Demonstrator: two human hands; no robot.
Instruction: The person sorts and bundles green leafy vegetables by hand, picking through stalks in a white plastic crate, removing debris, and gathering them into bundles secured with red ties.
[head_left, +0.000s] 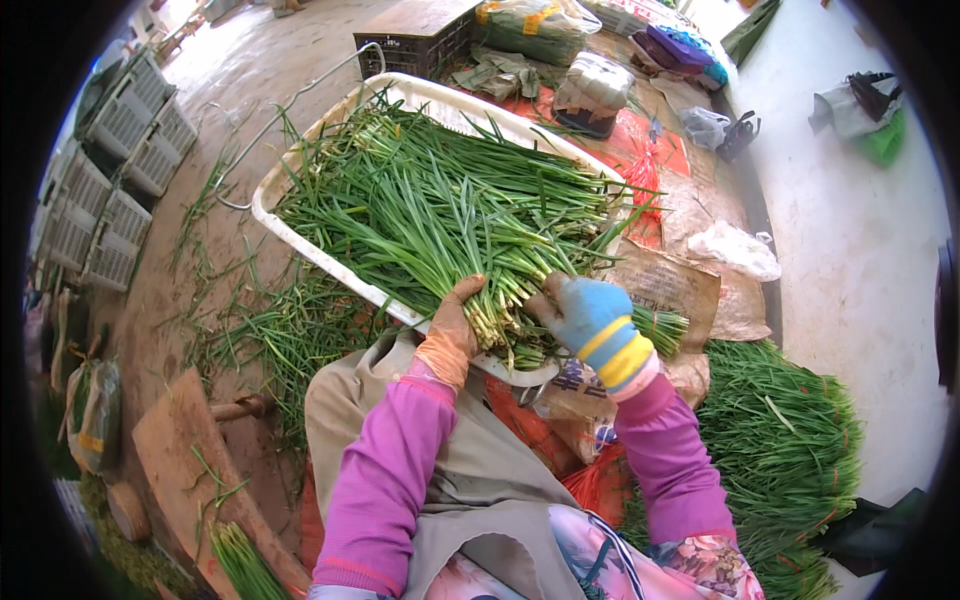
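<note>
A white plastic basket (330, 259), heaped with long green garlic chives (427, 202), rests at my knees. At the basket's near corner my left hand (454, 322), in a soiled orange glove, grips the pale root ends of the chives with the thumb on top. My right hand (589, 319), in a blue glove with yellow stripes, is at the right side of the same root ends, fingers bent; whether it holds any stalks is hard to tell. Just beyond its wrist lies a tied chive bundle (660, 328).
Many banded chive bundles (780, 442) lie at the right. A wooden board (202, 465) with another bundle (244, 559) is at lower left. Loose chives (300, 330) litter the floor. Grey crates (116, 225) stand far left; a black crate (416, 52) stands behind the basket. A metal hook rod (277, 120) leans beside it.
</note>
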